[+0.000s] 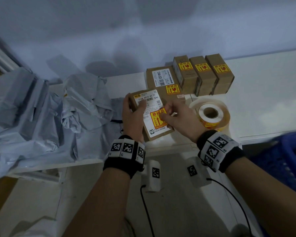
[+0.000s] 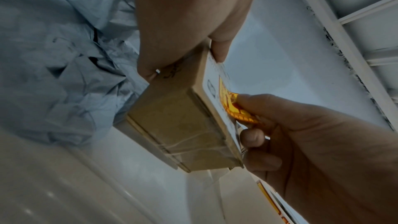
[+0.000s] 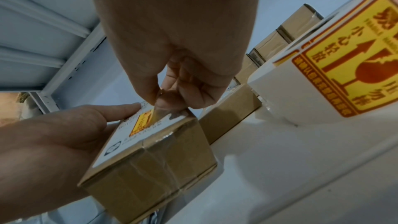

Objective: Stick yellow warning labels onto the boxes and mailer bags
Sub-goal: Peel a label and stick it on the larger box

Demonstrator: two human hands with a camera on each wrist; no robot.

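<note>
Both wrists frame the box [image 1: 149, 115] that my left hand [image 1: 134, 117] grips above the counter [image 1: 263, 100]. Right hand [image 1: 179, 118] fingers pinch the half-laid yellow label [image 1: 156, 118], reading 易碎品, 小心轻放. Next it needs smoothing flat. Shipping slip reads 210A B018 846.
</note>
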